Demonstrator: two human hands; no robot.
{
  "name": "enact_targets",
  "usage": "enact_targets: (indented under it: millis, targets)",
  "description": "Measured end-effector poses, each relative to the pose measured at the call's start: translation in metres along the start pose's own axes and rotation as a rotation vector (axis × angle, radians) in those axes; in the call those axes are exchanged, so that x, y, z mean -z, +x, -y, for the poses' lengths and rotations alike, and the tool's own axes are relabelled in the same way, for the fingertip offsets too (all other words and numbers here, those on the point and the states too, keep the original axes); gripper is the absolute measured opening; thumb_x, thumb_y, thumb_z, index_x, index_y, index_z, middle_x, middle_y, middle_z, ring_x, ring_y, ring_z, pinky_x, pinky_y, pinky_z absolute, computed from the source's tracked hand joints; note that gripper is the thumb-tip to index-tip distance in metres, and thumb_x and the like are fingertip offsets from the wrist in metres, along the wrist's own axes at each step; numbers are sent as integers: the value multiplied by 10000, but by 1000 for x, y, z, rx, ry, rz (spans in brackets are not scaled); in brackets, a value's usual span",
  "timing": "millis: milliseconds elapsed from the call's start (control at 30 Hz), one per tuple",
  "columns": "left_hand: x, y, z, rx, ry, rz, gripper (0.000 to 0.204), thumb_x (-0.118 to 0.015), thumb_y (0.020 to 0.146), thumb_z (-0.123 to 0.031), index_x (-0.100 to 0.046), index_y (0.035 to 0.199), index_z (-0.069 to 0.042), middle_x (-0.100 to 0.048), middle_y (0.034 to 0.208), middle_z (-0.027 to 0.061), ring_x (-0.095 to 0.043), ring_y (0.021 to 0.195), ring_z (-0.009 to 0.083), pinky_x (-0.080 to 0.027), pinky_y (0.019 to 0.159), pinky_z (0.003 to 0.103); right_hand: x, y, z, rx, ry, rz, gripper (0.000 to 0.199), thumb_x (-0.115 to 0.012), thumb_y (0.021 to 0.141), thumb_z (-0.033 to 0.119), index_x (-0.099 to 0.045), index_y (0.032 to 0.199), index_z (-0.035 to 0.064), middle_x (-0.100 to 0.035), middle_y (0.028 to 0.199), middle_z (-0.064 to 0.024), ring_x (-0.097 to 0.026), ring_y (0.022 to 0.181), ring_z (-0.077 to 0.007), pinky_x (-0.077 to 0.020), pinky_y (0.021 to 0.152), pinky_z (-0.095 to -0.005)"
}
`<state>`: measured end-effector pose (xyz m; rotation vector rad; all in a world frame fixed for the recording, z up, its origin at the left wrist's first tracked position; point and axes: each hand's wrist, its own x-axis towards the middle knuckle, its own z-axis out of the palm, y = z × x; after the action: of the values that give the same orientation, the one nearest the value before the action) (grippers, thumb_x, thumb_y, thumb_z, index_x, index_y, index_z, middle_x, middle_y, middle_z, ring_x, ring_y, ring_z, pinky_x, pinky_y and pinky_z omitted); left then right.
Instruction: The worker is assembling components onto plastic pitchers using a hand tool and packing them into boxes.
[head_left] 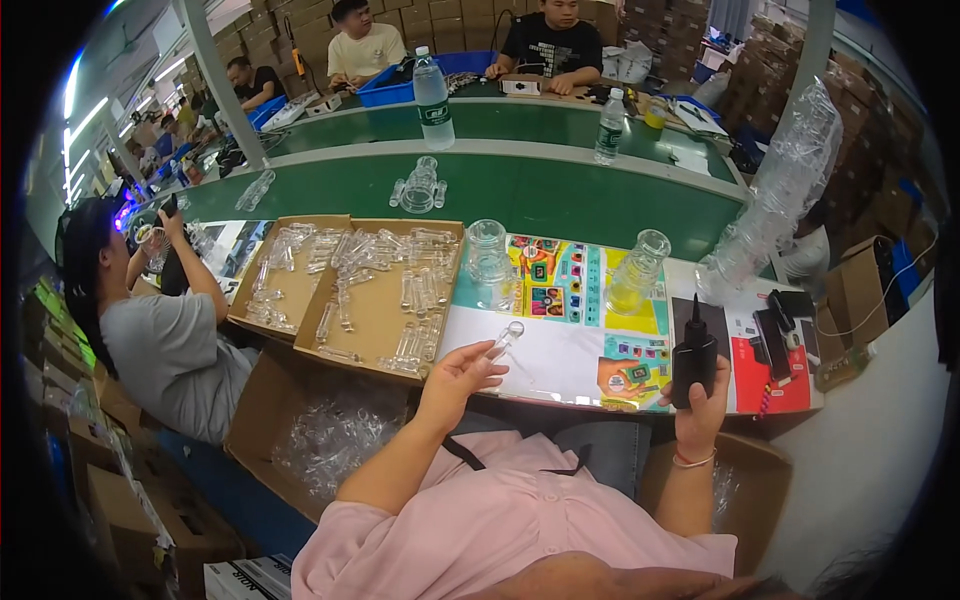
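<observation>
My left hand [460,380] pinches a small clear plastic piece [514,329] with a rounded end, above the white part of the worktop. In my right hand [704,408] is a black squeeze bottle [693,365] with a thin pointed nozzle, held upright. A cardboard tray [385,348] left of my left hand holds many similar clear pieces. Two clear cup-like plastic parts stand beyond my hands: one wide cup [488,250] near the tray, and one taller, tilted-looking cup [637,272] nearer the bottle.
A second tray [262,310] adjoins the first. A tall stack of wrapped clear cups [775,195] stands at right, near black tools [772,345]. The green conveyor [540,190] carries a clear assembly [420,186]. A co-worker [165,335] sits at left. An open carton [330,440] sits below.
</observation>
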<state>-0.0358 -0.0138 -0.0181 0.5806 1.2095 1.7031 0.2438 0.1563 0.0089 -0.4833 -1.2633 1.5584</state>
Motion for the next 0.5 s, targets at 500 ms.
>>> enact_targets:
  millis: [500]
  targets:
    - [-61,-1,-24,-309,135,119,328,-593,778,82,-494,1085,27,-547,1074,133,-580,955,164,-491,808,255,-34,58,25,109,684,-280,280,-643,809,298,-544,884,48,-487,683,-13,-353,543,-92,-273,464,-205]
